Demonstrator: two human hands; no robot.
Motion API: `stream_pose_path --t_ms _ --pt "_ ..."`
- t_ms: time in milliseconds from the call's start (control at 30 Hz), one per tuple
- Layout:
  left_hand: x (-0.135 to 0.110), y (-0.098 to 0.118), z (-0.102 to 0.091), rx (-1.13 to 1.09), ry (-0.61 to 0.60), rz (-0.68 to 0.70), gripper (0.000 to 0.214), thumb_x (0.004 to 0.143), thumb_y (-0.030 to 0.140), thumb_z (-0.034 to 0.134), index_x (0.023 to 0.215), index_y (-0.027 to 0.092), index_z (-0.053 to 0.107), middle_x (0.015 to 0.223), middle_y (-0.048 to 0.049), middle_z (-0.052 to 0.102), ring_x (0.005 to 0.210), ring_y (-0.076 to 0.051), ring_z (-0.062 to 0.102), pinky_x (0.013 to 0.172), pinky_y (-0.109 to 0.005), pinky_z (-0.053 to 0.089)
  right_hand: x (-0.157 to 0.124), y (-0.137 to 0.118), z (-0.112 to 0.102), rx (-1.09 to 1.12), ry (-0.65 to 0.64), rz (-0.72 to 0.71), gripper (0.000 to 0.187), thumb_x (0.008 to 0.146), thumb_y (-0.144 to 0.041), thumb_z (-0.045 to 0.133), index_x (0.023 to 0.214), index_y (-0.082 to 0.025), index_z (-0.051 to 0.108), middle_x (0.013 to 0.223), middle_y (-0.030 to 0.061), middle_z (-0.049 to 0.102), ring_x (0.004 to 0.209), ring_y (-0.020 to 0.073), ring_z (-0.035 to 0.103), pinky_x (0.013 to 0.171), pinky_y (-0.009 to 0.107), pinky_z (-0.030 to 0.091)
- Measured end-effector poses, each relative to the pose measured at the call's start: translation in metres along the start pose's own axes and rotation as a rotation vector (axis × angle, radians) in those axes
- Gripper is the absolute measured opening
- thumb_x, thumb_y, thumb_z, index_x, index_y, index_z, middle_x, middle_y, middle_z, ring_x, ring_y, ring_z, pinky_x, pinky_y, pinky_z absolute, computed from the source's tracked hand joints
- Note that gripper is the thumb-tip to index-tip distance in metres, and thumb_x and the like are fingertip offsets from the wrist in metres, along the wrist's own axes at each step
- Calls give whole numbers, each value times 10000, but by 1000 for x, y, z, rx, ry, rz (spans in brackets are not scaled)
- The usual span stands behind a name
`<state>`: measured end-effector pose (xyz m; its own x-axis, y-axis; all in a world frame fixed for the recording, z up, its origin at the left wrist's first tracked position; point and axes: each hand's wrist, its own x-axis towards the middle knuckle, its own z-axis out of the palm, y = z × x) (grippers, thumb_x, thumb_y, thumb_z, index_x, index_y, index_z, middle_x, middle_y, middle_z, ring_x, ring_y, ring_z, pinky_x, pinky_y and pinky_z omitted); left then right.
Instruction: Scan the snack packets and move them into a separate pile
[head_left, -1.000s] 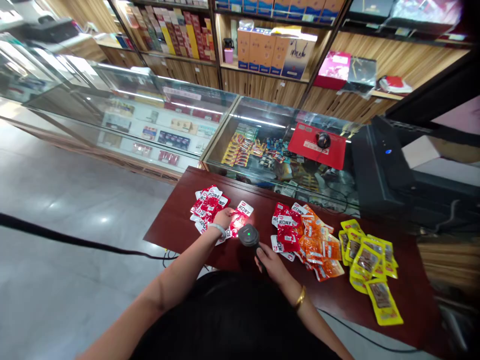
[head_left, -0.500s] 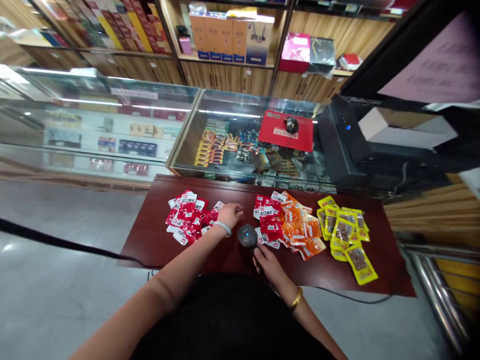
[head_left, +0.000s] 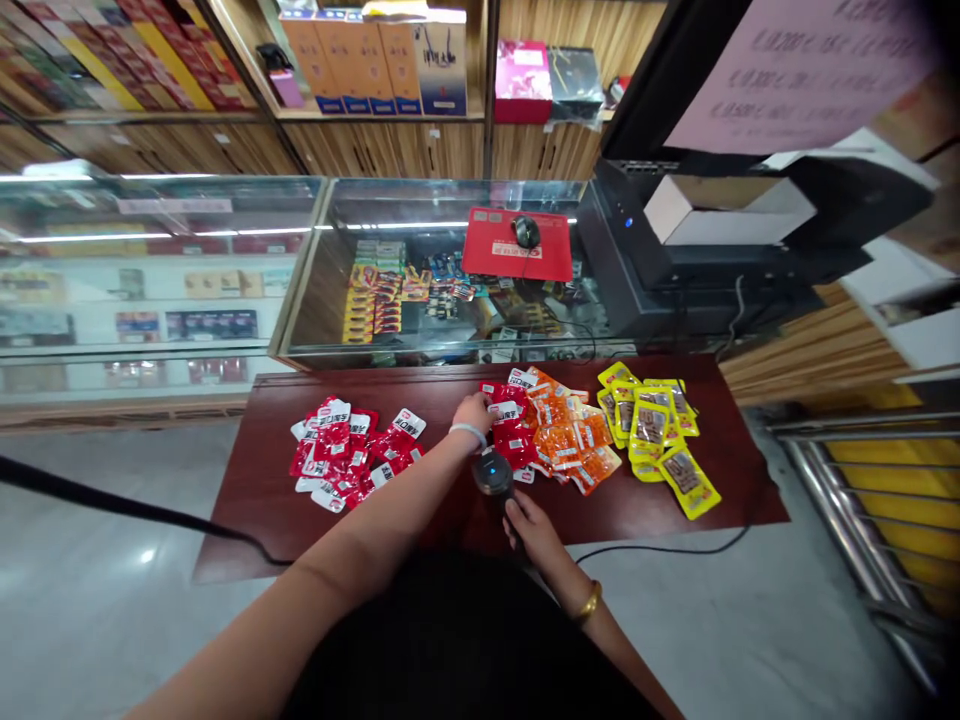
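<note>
My right hand point(head_left: 531, 527) grips the handle of a black barcode scanner point(head_left: 493, 472) with a blue light on top, held over the dark red table point(head_left: 247, 480). My left hand point(head_left: 472, 412) reaches across to the middle heap of red snack packets point(head_left: 508, 432), fingers curled on one packet at its left edge. A pile of red packets point(head_left: 349, 455) lies to the left. Orange packets point(head_left: 574, 440) and yellow packets point(head_left: 656, 430) lie to the right.
Behind the table stands a glass display counter point(head_left: 420, 270) with a red mouse pad point(head_left: 516, 258) and mouse on top. A black till machine point(head_left: 660, 270) sits at the right. Shelves of boxes point(head_left: 375, 60) fill the back wall. A black cable point(head_left: 660, 548) trails off the table.
My left hand has left the left red pile and moved right to the middle heap of red packets. The scanner's red glow is gone. The camera view has swung to the right.
</note>
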<state>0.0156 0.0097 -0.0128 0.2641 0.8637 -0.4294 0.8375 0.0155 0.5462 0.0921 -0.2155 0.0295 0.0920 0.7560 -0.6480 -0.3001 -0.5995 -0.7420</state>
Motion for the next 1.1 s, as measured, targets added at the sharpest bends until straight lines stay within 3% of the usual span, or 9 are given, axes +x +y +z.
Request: stream_pose_path --t_ms 133,267,500,667,833,933,1033,1100 --pt "-2 3 3 -58 21 14 197 747 348 683 840 186 621 878 -44 671 783 -145 602 720 -242 429 -1 3 0 0 -16 8 697 711 -663 602 1188 -158 545 511 -70 506 400 82 413 405 196 310" --pt "-8 -15 -2 -208 25 -43 173 794 313 642 907 189 600 803 -12 675 708 -116 603 664 -218 430 -2 4 -1 1 -21 17 734 691 -683 607 1201 -159 534 508 -73 499 392 83 400 398 198 296" --pt "-26 -75 -49 -270 164 -166 142 795 297 633 877 185 603 740 -10 665 654 -119 598 645 -228 435 -4 -13 12 -2 -75 -5 657 724 -636 628 1176 -166 545 550 -66 499 435 86 423 429 200 321" --pt "-47 -104 -77 -289 221 -242 144 812 312 608 890 190 600 699 -4 648 617 -118 582 623 -229 433 2 -21 32 -43 -163 -23 626 738 -622 625 1170 -174 555 557 -65 500 444 94 422 433 208 328" --pt "-64 -136 -109 -135 295 -224 140 807 320 598 874 197 589 802 -27 667 710 -150 606 658 -249 426 7 -19 48 -109 -264 -45 578 781 -594 594 1167 -166 556 547 -68 494 433 88 407 429 210 321" --pt "-73 -153 -132 33 274 -248 146 810 312 579 904 203 603 834 -54 673 781 -200 621 711 -289 437 8 -17 51 -147 -263 -41 602 769 -609 590 1165 -159 545 541 -70 498 420 85 402 426 210 321" --pt "-76 -154 -145 198 386 -245 221 807 318 581 983 187 609 946 -99 666 925 -245 609 825 -329 433 6 -16 49 -145 -247 -26 616 757 -621 590 1164 -161 544 538 -73 497 414 82 400 423 207 317" --pt "-71 -142 -140 250 466 -196 277 804 339 588 1024 174 609 1006 -113 652 999 -254 585 888 -340 418 3 -17 45 -126 -230 -26 609 756 -620 592 1162 -168 551 542 -74 492 422 80 403 426 202 317"
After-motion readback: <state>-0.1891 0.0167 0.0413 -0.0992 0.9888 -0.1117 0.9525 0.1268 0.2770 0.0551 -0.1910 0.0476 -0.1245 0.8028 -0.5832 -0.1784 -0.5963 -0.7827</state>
